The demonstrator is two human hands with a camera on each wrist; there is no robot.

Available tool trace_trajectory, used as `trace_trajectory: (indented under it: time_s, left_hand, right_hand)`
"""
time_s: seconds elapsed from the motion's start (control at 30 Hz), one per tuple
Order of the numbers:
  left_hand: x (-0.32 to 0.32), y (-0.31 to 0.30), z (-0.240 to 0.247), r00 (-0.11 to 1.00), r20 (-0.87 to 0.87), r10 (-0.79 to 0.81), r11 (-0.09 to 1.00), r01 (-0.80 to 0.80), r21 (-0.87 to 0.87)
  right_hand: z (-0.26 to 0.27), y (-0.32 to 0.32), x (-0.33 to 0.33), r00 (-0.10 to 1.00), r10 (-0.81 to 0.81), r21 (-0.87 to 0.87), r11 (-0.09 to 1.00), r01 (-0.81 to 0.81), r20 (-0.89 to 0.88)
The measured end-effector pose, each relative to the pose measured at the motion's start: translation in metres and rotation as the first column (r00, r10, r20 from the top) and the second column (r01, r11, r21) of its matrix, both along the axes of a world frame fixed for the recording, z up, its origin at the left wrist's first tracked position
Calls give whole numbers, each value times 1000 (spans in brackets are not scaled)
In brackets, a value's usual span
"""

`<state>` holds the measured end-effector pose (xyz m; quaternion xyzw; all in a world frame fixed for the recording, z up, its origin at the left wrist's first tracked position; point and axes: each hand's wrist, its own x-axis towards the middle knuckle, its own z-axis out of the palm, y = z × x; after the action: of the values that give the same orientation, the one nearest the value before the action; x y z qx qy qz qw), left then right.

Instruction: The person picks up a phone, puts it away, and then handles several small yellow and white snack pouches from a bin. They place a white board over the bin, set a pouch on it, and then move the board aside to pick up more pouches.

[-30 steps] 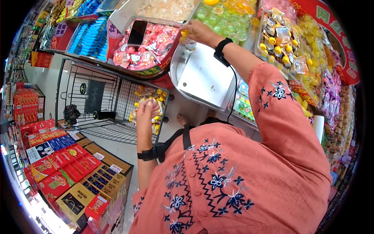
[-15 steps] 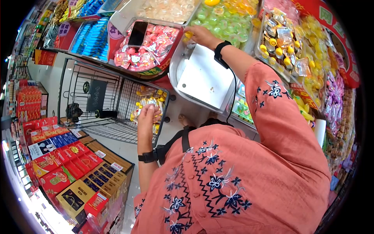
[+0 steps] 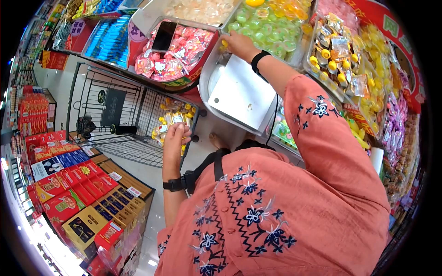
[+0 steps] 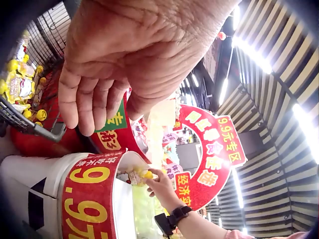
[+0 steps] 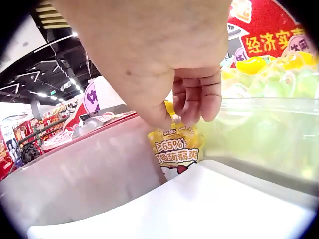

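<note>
My right hand pinches the yellow cap of a pouch, which hangs upright between a bin wall and the white board. The left wrist view also shows this hand at the bin with the pouch. My left hand hangs beside the shopping cart, fingers loosely bent, holding nothing. Similar yellow-capped pouches lie in the cart, just beyond that hand; the left wrist view shows them too.
A black phone lies on pink packets in a bin. Green jelly cups fill the bin beyond my right hand, with more capped pouches to the right. Red gift boxes are stacked at lower left.
The right hand stays at the corner of the bin, with its pouch lower and less visible in the head view. The left hand has barely moved beside the cart.
</note>
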<state>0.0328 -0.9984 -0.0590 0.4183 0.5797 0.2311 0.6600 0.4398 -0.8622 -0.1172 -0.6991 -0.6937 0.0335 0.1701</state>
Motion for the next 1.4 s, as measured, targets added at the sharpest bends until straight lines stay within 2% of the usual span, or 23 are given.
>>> trace_trajectory:
  time_s: [0.13, 0.23, 0.43, 0.53, 0.57, 0.63, 0.73, 0.8, 0.83, 0.93, 1.0, 1.07, 1.1, 1.13, 1.2, 1.23, 1.33, 1.37, 1.4]
  left_hand:
    - [-1, -2, -2, 1000, 10, 4, 1000, -4, -14]
    - [-1, -4, -2, 1000, 16, 4, 1000, -4, -23]
    - [-8, -2, -3, 999, 13, -36, 999, 36, -34]
    - [-20, 5, -9, 998, 28, -51, 999, 51, -18]
    - [-25, 8, -13, 998, 35, -53, 999, 53, -10]
    - [-28, 14, -10, 1000, 19, -19, 1000, 19, -2]
    - [-49, 34, -39, 1000, 22, 5, 1000, -5, -2]
    - [-60, 46, -54, 999, 44, -16, 999, 15, 32]
    - [-60, 49, -53, 1000, 3, 12, 1000, -12, 28]
    - [-64, 65, -69, 999, -27, 18, 1000, -18, 4]
    - [-67, 78, -95, 996, -87, 15, 999, -19, -45]
    - [-67, 87, -118, 989, -147, -21, 998, 11, -68]
    - [-69, 92, -133, 986, -155, -67, 996, 56, -72]
    - [-71, 94, -148, 979, -187, -83, 995, 70, -75]
    - [-69, 98, -167, 962, -247, -118, 992, 102, -74]
    - [-68, 100, -176, 952, -275, -133, 991, 119, -67]
    - [-83, 107, -233, 904, -409, -128, 957, 221, 189]
    - [-84, 110, -231, 873, -484, -53, 932, 218, 291]
    - [-84, 111, -215, 863, -505, 0, 932, 183, 312]
  right_hand:
    - [6, -6, 4, 990, 4, 70, 998, 6, -140]
    - [20, -12, 2, 992, -15, -6, 1000, 14, -127]
    - [3, -2, 7, 989, -65, 27, 997, 69, -131]
    - [21, 1, 6, 961, -100, 152, 978, 143, -258]
    - [36, -1, 3, 897, -138, 84, 978, 190, -419]
    - [76, -13, -8, 685, -229, -74, 966, 248, -691]
    - [108, -32, -30, 467, -88, 18, 976, 218, -880]
    - [126, -57, -54, 370, -37, 4, 994, 110, -928]
    - [126, -71, -70, 310, -19, -3, 999, 53, -951]
    - [100, -103, -116, 381, -132, -193, 973, -127, -915]
    - [79, -124, -148, 315, -243, -322, 918, -230, -917]
    - [57, -140, -173, 228, -287, -356, 857, -373, -930]
    - [57, -144, -181, 325, -328, -442, 806, -393, -887]
    - [51, -149, -189, 347, -368, -492, 771, -404, -862]
    - [27, -158, -198, 424, -319, -492, 772, -403, -848]
    - [20, -159, -199, 409, -353, -514, 757, -405, -842]
    - [18, -165, -207, 360, -459, -580, 705, -409, -812]
    - [23, -164, -207, 344, -490, -597, 692, -405, -801]
    - [27, -162, -207, 327, -519, -613, 681, -400, -790]
